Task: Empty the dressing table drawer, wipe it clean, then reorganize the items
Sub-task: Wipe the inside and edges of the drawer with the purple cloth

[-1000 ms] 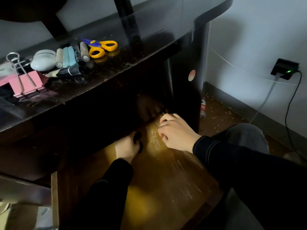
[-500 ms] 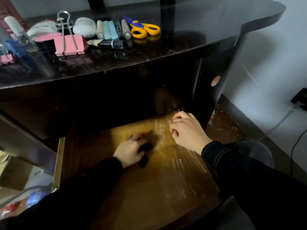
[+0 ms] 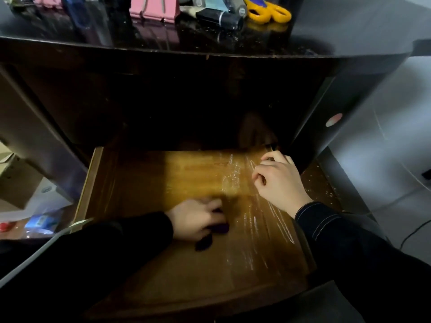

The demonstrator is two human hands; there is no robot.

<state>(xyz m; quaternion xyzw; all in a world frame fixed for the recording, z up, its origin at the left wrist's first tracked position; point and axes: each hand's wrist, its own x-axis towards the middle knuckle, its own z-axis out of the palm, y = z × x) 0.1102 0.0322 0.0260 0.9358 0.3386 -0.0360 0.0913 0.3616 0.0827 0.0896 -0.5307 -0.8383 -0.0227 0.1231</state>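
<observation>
Head view, dim light. Reference landmark: the drawer (image 3: 140,206), pulled out, its amber wood floor showing.

- Left hand (image 3: 196,217): over the drawer floor, near the centre and towards the front. Motion-blurred. Fingers curled down over a dark wad (image 3: 211,240) that lies against the floor; what the wad is made of is not legible. Black sleeve crosses the drawer's front-left corner.
- Right hand (image 3: 277,183): at the drawer's right edge, towards the back. Fingers curled in, thumb against the index finger. Whether they grip the side wall or hold anything, I cannot tell.
- White streaks (image 3: 251,227): scattered along the right part of the drawer floor, from beside the right hand down towards the front. The left part looks plain, but it is in shadow.
- No loose items visible inside the drawer apart from the wad.

Above the drawer, on the glossy dark table top (image 3: 326,31): yellow scissors (image 3: 268,12), a dark tube (image 3: 221,18) lying on its side and a pink binder clip (image 3: 154,10) — grouped in a row, partly cut off by the frame edge.

To the right of the drawer, a round pink sticker (image 3: 334,120) on the dark side panel. To the left of the drawer and lower, a cardboard box (image 3: 14,180) and a blue packet (image 3: 42,222).
</observation>
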